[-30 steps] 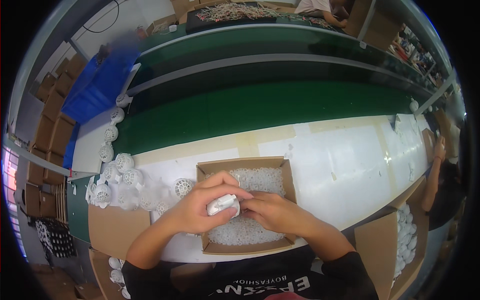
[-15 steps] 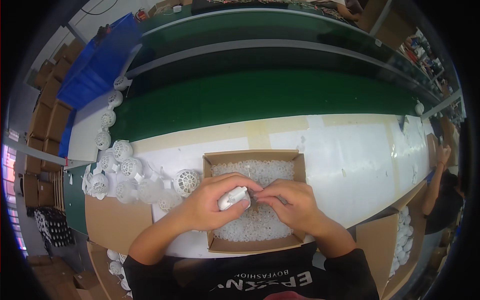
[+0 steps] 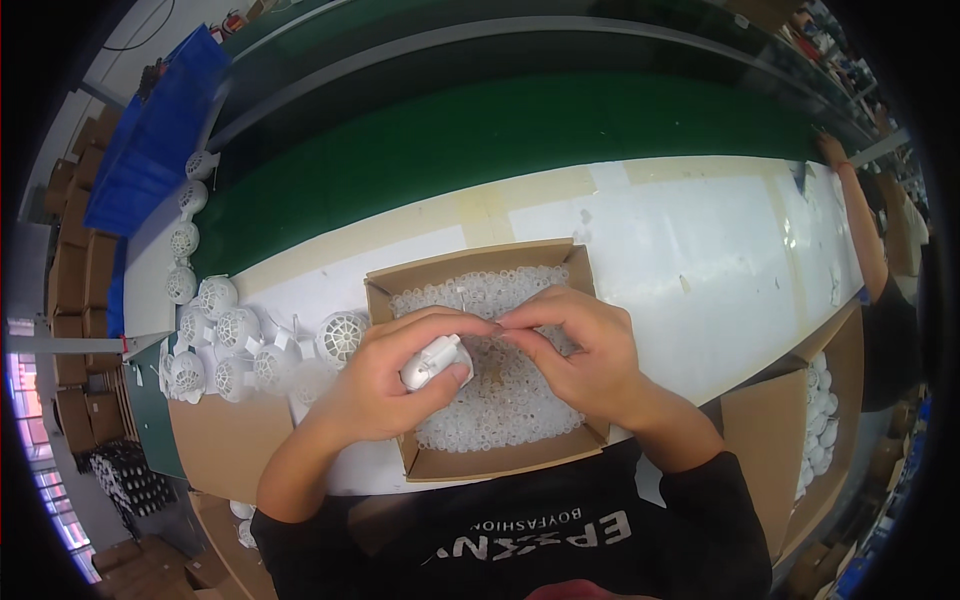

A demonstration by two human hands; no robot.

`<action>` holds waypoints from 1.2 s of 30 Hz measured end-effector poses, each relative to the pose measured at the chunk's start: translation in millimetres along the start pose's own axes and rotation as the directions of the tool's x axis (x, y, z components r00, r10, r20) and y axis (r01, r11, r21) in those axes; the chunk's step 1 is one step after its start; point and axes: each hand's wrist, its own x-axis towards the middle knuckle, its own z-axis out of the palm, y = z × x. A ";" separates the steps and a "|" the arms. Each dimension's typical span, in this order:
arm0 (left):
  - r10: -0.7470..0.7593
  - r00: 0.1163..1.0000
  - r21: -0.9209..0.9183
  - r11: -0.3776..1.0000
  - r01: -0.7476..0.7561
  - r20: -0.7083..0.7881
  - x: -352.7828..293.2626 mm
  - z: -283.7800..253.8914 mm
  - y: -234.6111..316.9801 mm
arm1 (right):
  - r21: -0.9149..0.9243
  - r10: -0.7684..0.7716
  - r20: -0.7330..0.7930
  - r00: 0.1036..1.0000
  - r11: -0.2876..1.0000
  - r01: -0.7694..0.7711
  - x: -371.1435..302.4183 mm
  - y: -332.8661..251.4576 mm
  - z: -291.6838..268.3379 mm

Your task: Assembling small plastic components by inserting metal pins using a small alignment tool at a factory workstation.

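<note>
My left hand (image 3: 372, 385) is wrapped round a white rounded plastic housing (image 3: 436, 364), its moulded side facing up between thumb and fingers. Close by, my right hand (image 3: 590, 352) pinches with thumb and forefinger right at the tip of my left forefinger. Whatever lies in that pinch is too small to make out. Both hands are above an open cardboard box (image 3: 505, 464) filled with small clear plastic rings (image 3: 515, 425). Just left of my left hand, a white ball with a lattice face (image 3: 342, 336) rests on the white tabletop (image 3: 700, 290).
Several white lattice balls (image 3: 237, 328) cluster at the left. A green conveyor belt (image 3: 480, 130) runs behind the table, with a blue bin (image 3: 150, 150) at far left. Right of me stands a carton (image 3: 765, 425) holding white balls. Another person's hand (image 3: 832, 150) reaches to the belt's right end.
The view has shifted, so box and hands appear higher. My hands keep hold, fingertips still meeting. The other person's hand has moved forward to the belt's end, where a white ball no longer shows.
</note>
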 end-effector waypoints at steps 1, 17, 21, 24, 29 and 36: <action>-0.020 1.000 -0.020 1.000 0.020 0.000 -0.6 -1.1 -0.5 | 0.000 0.000 -0.002 1.000 1.000 0.000 0.0 -0.7 -0.8; -0.072 0.986 -0.659 0.737 0.153 0.150 -9.8 -1.3 0.2 | 0.603 0.264 0.052 0.963 0.760 -0.241 -5.2 6.2 -2.2; -0.104 0.973 -0.689 0.691 0.221 0.207 -9.6 0.2 3.3 | 0.696 0.284 0.145 0.948 0.651 -0.302 -3.2 4.3 -3.8; -0.117 0.966 -0.679 0.692 0.246 0.231 -9.3 0.5 4.1 | 0.689 0.292 0.189 0.937 0.640 -0.339 -4.6 3.7 -1.9; -0.113 0.962 -0.658 0.709 0.254 0.250 -9.5 0.5 2.1 | 0.653 0.259 0.241 0.935 0.670 -0.353 -6.7 1.5 -3.8; -0.060 0.984 -0.604 0.783 0.149 0.165 -10.8 6.3 0.6 | 0.573 0.175 0.267 0.948 0.762 -0.302 -5.7 1.8 -5.0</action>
